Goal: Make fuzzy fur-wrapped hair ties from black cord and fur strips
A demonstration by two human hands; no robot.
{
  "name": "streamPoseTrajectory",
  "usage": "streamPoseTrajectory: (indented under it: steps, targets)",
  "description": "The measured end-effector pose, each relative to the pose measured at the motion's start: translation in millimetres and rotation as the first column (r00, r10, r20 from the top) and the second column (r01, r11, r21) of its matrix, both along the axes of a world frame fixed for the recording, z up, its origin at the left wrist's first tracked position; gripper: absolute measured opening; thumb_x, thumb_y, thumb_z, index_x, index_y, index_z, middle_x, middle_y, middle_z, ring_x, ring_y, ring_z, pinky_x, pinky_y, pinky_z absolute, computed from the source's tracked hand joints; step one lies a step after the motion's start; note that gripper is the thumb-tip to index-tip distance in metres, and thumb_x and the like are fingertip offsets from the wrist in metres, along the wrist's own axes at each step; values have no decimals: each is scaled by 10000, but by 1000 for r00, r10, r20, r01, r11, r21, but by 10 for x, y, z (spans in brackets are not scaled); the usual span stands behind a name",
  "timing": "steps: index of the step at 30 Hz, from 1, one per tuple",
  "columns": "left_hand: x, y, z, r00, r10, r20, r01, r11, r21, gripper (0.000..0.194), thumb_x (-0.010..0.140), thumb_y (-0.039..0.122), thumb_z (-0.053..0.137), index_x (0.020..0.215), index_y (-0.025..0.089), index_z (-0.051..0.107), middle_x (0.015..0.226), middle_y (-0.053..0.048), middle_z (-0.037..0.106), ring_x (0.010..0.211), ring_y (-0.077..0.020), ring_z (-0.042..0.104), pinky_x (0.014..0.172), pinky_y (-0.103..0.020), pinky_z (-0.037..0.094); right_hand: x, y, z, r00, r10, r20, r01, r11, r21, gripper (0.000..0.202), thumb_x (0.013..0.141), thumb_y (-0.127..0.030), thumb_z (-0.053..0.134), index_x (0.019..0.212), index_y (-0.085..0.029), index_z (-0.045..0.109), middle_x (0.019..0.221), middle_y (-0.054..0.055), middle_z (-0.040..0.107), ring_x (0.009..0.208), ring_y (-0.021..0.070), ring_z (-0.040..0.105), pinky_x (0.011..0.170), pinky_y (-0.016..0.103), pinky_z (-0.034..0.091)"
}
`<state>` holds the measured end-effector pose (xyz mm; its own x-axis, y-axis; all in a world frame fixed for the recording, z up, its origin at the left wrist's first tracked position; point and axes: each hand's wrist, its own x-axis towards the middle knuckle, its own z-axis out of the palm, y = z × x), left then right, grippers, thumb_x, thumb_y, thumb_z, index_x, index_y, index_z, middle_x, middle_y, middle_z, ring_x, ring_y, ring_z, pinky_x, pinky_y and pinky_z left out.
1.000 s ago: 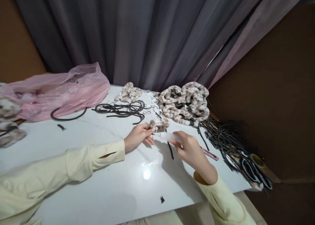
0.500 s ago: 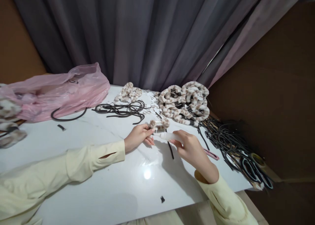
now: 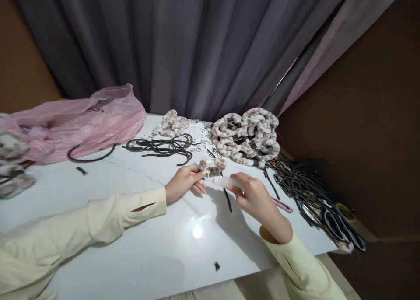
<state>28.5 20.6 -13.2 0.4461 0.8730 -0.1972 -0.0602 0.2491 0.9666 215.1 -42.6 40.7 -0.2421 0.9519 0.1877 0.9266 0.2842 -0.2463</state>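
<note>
My left hand (image 3: 187, 179) is closed, its thumb and fingers pinching the near end of a fluffy white-and-brown spotted strap (image 3: 213, 165). My right hand (image 3: 247, 190) is wrapped round a translucent white squeeze bottle (image 3: 223, 182) with a narrow nozzle. The bottle lies nearly level, its nozzle pointing left at my left fingertips; whether it touches the strap end I cannot tell. A thin black cord (image 3: 227, 200) lies on the table just below the bottle.
A pile of spotted fluffy loops (image 3: 246, 136) is at the back right, beside a heap of black cords (image 3: 302, 184). More black cords (image 3: 160, 144) lie behind my left hand. A pink plastic bag (image 3: 82, 125) stands left. A small black piece (image 3: 217, 266) sits near the front edge.
Both hands stay almost where they were, with the bottle's nozzle still at the strap end. The view has shifted very slightly.
</note>
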Motion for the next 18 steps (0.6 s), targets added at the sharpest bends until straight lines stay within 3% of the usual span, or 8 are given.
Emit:
streamPoseTrajectory:
  steps: [11,18]
  targets:
    - [-1,-8,13,1000,5,-24,-5,1000,-3,217,833,283,574,735,116,477,576,-42,634,484,-151,652,453,-206,520,0,-18,23,997,-67,-24,68,997,32,123,791,-221,469,827,-158,569,778,69,601,696,199,553,596,266,328]
    - [3,-4,21,1000,4,-31,-4,1000,-1,181,860,234,533,738,112,477,578,-42,635,484,-143,651,454,-196,517,-55,-32,36,997,-78,17,78,997,-19,125,772,-198,469,821,-149,573,766,76,598,700,201,556,596,268,335]
